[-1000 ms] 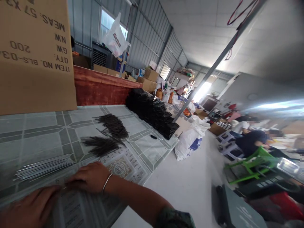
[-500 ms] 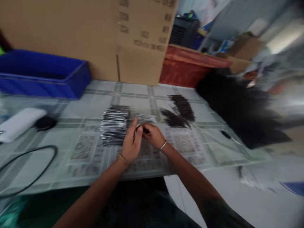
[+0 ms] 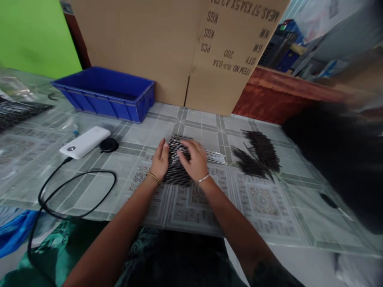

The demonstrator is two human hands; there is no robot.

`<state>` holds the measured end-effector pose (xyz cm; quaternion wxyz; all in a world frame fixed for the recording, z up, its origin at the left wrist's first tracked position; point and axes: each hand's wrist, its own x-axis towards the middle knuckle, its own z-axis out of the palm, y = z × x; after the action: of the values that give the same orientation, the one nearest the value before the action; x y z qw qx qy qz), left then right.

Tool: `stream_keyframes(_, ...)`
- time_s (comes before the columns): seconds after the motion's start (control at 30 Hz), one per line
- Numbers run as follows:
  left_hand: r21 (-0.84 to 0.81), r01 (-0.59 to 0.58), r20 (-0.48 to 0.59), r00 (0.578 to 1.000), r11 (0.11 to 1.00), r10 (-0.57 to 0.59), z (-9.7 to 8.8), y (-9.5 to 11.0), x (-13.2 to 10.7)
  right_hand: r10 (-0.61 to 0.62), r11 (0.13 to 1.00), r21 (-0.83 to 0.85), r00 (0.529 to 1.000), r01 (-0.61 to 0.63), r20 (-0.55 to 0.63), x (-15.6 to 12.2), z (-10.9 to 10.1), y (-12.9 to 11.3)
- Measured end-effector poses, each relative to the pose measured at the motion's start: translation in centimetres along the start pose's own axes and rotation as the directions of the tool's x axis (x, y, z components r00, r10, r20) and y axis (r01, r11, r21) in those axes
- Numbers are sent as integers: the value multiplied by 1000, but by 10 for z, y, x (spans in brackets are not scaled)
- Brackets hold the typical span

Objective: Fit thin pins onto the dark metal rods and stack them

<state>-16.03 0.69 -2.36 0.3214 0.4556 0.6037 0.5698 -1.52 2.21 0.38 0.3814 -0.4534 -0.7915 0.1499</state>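
A stack of thin, shiny metal rods (image 3: 177, 171) lies on the patterned table cover, the rods running left to right. My left hand (image 3: 160, 161) stands on edge against the rods' left ends, fingers extended. Over the right part of the stack is my right hand (image 3: 196, 160), its fingers spread and touching the rods or just above them; it hides their right ends. A smaller group of silver rods (image 3: 218, 157) lies flat just right of that hand. Farther right, dark, thin sticks (image 3: 261, 149) are heaped in two overlapping bunches.
A blue plastic bin (image 3: 107, 105) stands at the back left before a printed cardboard sheet (image 3: 143, 44). On the left lie a white power bank (image 3: 85, 142), its looped black cable (image 3: 115, 181) and a round black object (image 3: 109, 145). A blurred black shape (image 3: 332, 159) covers the right side.
My hands, earlier together at the stack's right side, have parted. The left is now at the rods' left ends, the right over the stack. The camera has turned left.
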Motion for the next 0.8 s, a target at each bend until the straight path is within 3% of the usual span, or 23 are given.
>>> stream_keyframes(0.1, 2, -8, 41, 999, 1000, 8, 4, -2, -1, 267, 948, 215, 953, -234, -142, -14, 4, 19)
stream_keyframes(0.2, 40, -46, 40, 998, 998, 44, 8, -5, 0, 418, 870, 304, 908, -389, -34, -22, 25, 27)
stream_keyframes(0.33, 72, -107, 42, 994, 992, 104, 11, -12, 0, 344, 907, 257, 939, -334, 5, -26, 42, 23)
stream_keyframes(0.5, 18, -74, -31, 997, 997, 74, 11, -16, 0, 353, 908, 224, 935, -354, 47, -26, 39, 21)
stream_keyframes(0.63, 44, -120, 27, 993, 992, 119, 11, -19, 1, 331, 923, 192, 942, -334, 48, -27, 38, 19)
stream_keyframes(0.7, 35, -110, 27, 994, 993, 109, 11, -21, 2, 312, 930, 199, 950, -310, 21, -28, 25, 23)
stream_keyframes(0.8, -14, -46, 2, 999, 999, 47, 9, -25, 4, 244, 966, 100, 968, -238, -51, -38, -16, 44)
